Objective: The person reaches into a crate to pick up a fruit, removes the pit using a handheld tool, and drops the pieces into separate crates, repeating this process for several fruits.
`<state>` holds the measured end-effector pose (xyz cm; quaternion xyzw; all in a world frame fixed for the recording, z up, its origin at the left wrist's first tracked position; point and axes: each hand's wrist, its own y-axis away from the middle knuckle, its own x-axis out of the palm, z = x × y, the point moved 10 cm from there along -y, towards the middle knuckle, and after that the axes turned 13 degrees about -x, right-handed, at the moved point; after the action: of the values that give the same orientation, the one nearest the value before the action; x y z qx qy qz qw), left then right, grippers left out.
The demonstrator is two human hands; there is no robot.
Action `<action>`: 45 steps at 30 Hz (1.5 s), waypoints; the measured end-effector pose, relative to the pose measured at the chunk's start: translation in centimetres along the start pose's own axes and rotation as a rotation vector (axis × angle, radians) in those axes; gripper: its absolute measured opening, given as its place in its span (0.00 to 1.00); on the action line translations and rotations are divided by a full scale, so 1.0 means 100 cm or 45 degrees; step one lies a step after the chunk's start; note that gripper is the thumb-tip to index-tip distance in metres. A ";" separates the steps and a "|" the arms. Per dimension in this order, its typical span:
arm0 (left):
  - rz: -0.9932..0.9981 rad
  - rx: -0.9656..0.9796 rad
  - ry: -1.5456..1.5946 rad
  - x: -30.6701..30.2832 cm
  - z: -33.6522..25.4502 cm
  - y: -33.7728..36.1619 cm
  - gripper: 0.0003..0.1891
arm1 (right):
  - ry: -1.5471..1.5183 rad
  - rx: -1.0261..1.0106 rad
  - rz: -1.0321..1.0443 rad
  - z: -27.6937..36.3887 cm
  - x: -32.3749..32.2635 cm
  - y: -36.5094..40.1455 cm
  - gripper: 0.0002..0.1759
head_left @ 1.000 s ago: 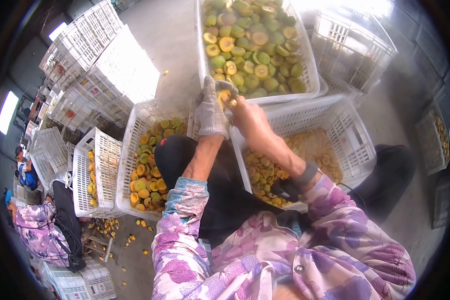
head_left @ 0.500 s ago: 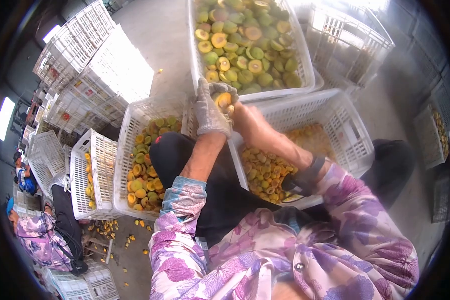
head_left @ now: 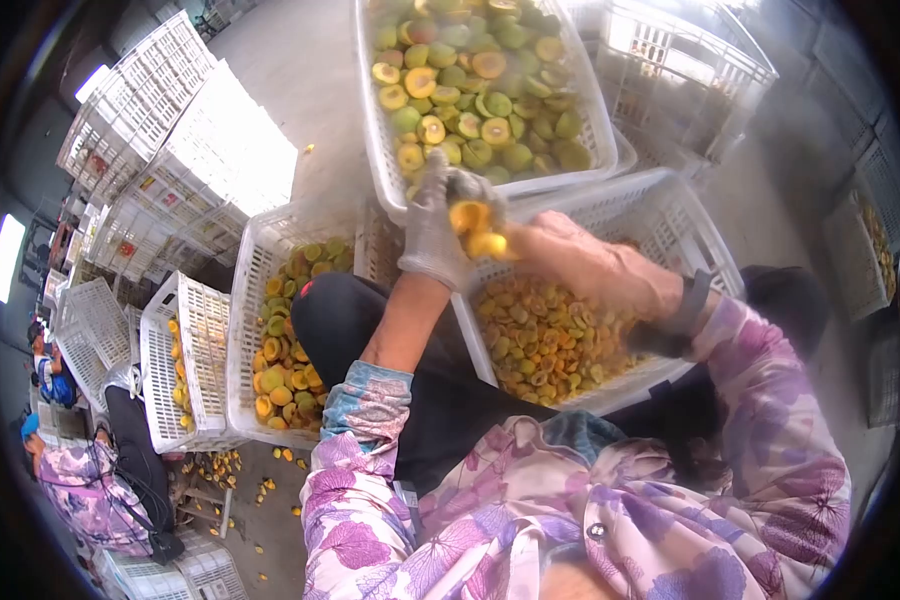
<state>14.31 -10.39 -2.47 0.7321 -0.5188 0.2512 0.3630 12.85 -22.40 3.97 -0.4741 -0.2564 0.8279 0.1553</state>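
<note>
My left hand [head_left: 438,225], in a grey glove, is wrapped round a halved orange fruit [head_left: 470,217] whose cut side faces up. Right beside it my bare right hand [head_left: 560,248] is closed, its fingertips blurred near the fruit, and what it holds cannot be made out. Both hands are between a raised crate of green and yellow fruit halves [head_left: 370,120] and a lower crate of small orange pieces [head_left: 710,240]. A crate of orange and green halves [head_left: 238,300] stands to the left.
White crates [head_left: 210,140] are stacked at the upper left, with another stack [head_left: 680,75] at the upper right. A half-filled crate [head_left: 210,350] stands further left. A person in a floral top [head_left: 90,485] sits at the lower left. Fruit pieces [head_left: 215,468] lie on the floor.
My right hand and forearm have moved right and slightly down. My left hand has shifted slightly to the right, still round fruit. The view has shifted a little.
</note>
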 end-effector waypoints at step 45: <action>0.096 0.536 -1.047 -0.075 -0.027 -0.063 0.31 | -1.097 0.637 -0.340 -0.135 0.021 -0.048 0.19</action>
<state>17.74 -2.68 -8.11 0.8093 -0.5837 0.0529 -0.0390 23.52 -13.65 -0.39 -0.0014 -0.1495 0.9571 0.2483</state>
